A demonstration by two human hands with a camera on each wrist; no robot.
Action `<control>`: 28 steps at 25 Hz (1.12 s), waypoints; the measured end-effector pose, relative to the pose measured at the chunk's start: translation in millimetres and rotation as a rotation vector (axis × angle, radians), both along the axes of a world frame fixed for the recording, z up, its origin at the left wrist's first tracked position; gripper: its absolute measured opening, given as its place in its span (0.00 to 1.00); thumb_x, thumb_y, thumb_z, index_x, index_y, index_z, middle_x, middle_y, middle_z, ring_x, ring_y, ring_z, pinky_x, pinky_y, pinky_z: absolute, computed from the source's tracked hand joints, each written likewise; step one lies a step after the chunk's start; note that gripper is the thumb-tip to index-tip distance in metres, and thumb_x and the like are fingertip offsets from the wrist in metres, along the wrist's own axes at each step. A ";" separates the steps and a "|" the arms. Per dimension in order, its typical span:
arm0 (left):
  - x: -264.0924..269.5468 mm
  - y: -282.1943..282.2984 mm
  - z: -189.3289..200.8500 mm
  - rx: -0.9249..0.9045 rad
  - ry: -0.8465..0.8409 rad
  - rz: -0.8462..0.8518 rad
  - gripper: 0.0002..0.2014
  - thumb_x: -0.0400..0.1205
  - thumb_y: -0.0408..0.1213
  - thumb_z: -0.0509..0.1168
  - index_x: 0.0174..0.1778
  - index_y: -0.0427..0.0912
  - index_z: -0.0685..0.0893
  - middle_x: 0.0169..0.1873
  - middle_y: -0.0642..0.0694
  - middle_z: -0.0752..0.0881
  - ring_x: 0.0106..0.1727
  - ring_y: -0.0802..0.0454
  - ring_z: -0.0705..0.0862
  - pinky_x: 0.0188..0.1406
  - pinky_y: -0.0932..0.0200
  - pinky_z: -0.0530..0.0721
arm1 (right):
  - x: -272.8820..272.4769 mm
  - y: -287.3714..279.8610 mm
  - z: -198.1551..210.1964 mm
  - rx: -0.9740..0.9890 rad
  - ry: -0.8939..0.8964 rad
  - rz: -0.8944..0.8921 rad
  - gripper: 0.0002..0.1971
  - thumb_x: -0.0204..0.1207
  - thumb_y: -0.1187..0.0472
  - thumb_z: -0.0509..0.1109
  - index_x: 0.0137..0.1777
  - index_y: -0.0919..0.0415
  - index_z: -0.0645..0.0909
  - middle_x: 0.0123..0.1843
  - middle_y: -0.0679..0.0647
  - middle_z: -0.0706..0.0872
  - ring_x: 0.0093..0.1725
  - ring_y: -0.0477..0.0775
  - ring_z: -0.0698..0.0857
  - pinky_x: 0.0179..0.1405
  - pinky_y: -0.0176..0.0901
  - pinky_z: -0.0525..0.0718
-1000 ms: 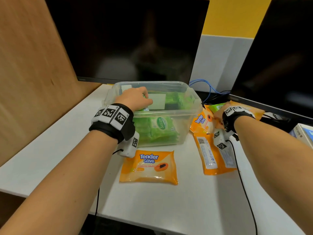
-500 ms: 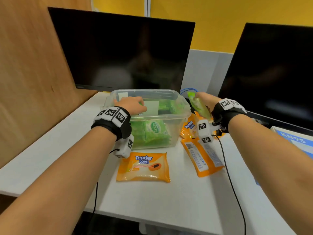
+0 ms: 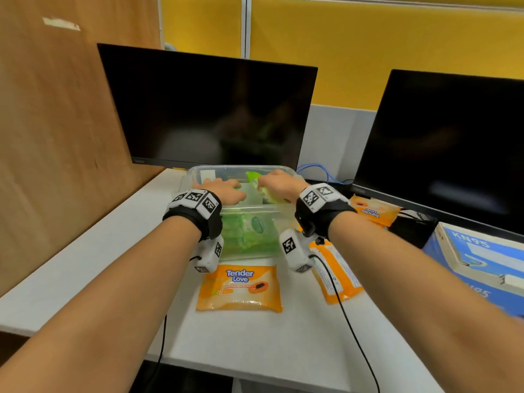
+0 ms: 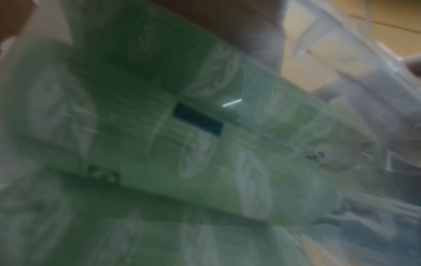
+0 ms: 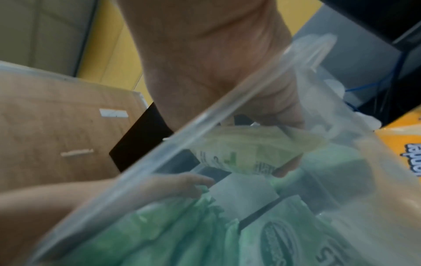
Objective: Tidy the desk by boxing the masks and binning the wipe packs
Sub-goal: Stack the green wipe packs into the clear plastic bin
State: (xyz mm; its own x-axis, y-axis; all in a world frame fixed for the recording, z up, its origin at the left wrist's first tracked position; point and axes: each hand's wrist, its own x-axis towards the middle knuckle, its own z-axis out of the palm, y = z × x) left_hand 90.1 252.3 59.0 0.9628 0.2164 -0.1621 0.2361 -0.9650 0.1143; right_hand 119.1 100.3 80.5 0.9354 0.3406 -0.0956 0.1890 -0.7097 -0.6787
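Right hand [image 3: 279, 184] pinching green wipe pack [image 5: 246, 151] directly over clear bin [image 3: 255, 209]; left hand [image 3: 224, 190] pressing packs below (fingers flat).

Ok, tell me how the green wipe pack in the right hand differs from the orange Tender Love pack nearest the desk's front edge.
The green wipe pack is gripped by the right hand over the clear bin; the orange Tender Love pack lies flat on the desk, untouched. The green one is tilted and creased, the orange one face up, its label readable. Both are soft wipe packs.
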 end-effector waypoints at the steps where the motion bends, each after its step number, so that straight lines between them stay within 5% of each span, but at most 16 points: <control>1: 0.3 0.2 -0.6 0.000 -0.002 0.004 0.27 0.80 0.55 0.54 0.77 0.65 0.63 0.80 0.42 0.65 0.80 0.37 0.62 0.79 0.34 0.55 | 1.1 3.5 -3.8 -0.118 -0.015 -0.001 0.20 0.78 0.49 0.62 0.62 0.63 0.78 0.58 0.57 0.81 0.54 0.58 0.80 0.55 0.48 0.77; 6: -1.4 1.3 -1.5 -0.033 -0.020 -0.002 0.25 0.81 0.56 0.53 0.77 0.64 0.65 0.78 0.42 0.67 0.79 0.37 0.63 0.79 0.36 0.56 | -6.4 10.1 -6.0 -0.543 0.041 0.097 0.28 0.83 0.42 0.56 0.77 0.57 0.70 0.79 0.57 0.71 0.77 0.59 0.71 0.72 0.51 0.68; 8: -1.4 2.4 -0.9 -0.034 -0.015 -0.005 0.26 0.80 0.56 0.54 0.76 0.64 0.65 0.78 0.42 0.67 0.79 0.37 0.63 0.79 0.36 0.56 | -8.7 9.3 -4.5 -0.598 -0.029 0.083 0.23 0.85 0.48 0.57 0.73 0.59 0.75 0.76 0.58 0.75 0.73 0.59 0.75 0.69 0.48 0.71; 11: 0.1 3.6 -3.0 -0.036 -0.027 -0.010 0.27 0.78 0.56 0.54 0.76 0.65 0.66 0.78 0.42 0.67 0.79 0.36 0.63 0.79 0.36 0.55 | 0.2 5.2 -12.5 -0.678 -0.085 0.112 0.08 0.75 0.47 0.68 0.45 0.48 0.85 0.58 0.52 0.87 0.51 0.56 0.85 0.46 0.47 0.79; 12: -0.7 3.5 -3.6 -0.031 -0.034 -0.011 0.27 0.78 0.57 0.55 0.76 0.65 0.66 0.77 0.42 0.67 0.79 0.36 0.62 0.79 0.35 0.55 | 1.5 4.2 -14.2 -0.694 -0.072 0.113 0.10 0.70 0.43 0.70 0.40 0.49 0.84 0.53 0.51 0.87 0.46 0.54 0.84 0.43 0.46 0.78; 16: -7.6 15.0 -5.3 -0.016 -0.009 0.029 0.27 0.78 0.57 0.56 0.75 0.65 0.66 0.78 0.43 0.67 0.79 0.35 0.61 0.79 0.36 0.54 | 0.9 24.3 -15.5 -0.705 -0.086 0.160 0.13 0.76 0.49 0.68 0.57 0.52 0.84 0.58 0.50 0.83 0.57 0.56 0.81 0.51 0.45 0.73; 19: -9.9 27.3 -5.5 -0.008 -0.007 0.063 0.27 0.78 0.57 0.56 0.75 0.64 0.67 0.77 0.43 0.68 0.78 0.36 0.63 0.78 0.37 0.56 | -3.2 46.8 -14.8 -0.550 -0.117 0.091 0.08 0.82 0.59 0.61 0.50 0.61 0.80 0.50 0.55 0.82 0.48 0.55 0.79 0.48 0.43 0.75; 22: -6.8 34.0 -6.8 -0.010 -0.016 0.096 0.27 0.78 0.57 0.56 0.75 0.64 0.68 0.76 0.43 0.70 0.78 0.36 0.64 0.79 0.37 0.54 | -6.6 59.0 -8.2 -0.287 -0.214 -0.058 0.10 0.80 0.61 0.59 0.39 0.64 0.73 0.37 0.55 0.77 0.34 0.55 0.78 0.32 0.43 0.76; 28: -5.1 35.2 -9.3 -0.013 -0.053 0.082 0.26 0.79 0.58 0.55 0.75 0.62 0.69 0.79 0.46 0.68 0.79 0.36 0.64 0.79 0.33 0.51 | 28.5 -5.9 5.4 0.384 -0.501 -0.424 0.13 0.80 0.58 0.58 0.48 0.63 0.83 0.49 0.62 0.88 0.49 0.65 0.84 0.46 0.49 0.80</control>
